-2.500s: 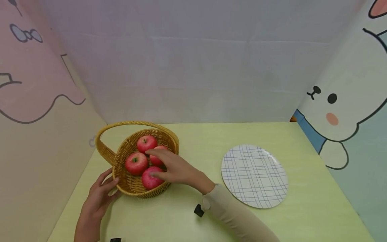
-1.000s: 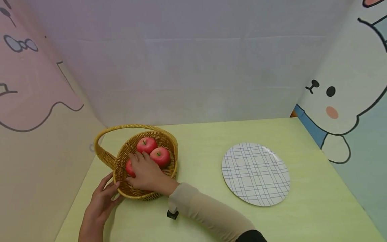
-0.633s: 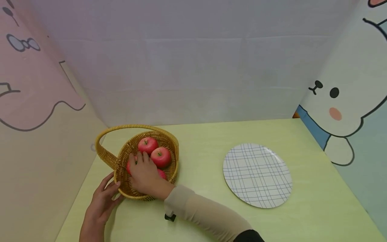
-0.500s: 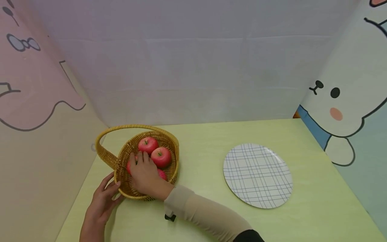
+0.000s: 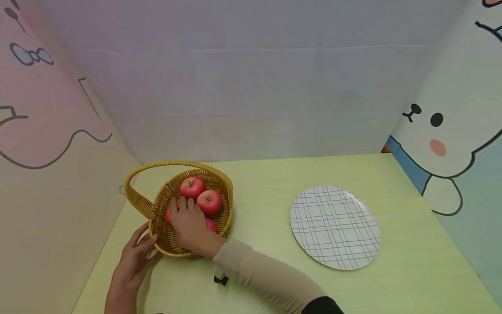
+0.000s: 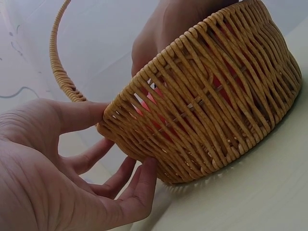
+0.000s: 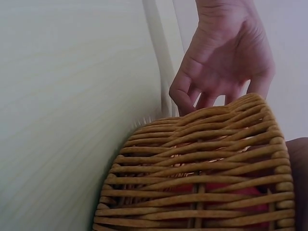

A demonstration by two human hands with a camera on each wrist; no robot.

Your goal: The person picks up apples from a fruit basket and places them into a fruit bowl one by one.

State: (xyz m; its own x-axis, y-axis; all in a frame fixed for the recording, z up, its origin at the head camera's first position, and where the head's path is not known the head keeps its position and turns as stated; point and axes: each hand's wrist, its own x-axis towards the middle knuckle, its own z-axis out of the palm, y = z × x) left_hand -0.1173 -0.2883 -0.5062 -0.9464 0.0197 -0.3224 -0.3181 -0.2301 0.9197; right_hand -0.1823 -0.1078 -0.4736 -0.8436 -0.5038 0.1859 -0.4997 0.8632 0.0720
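A wicker basket with a tall arched handle stands at the left of the table, holding several red apples. My right hand reaches into it, fingers curled over the apple on the left side, most of which is hidden. Behind the fingers lie another apple and one more apple. Part of a further apple shows beside the wrist. With curled fingers, my left hand holds the basket's left side, as the left wrist view shows fingertips at the rim and against the woven wall.
A white plate with blue crossing lines lies on the pale yellow-green table, right of the basket. A pale wall stands behind the table, with cartoon-printed panels on both sides. The basket's handle arches over its left and back.
My right hand has moved from the right-hand apples to the left one and lowered onto it. In the last half second it barely moves. The left hand stays at the basket.
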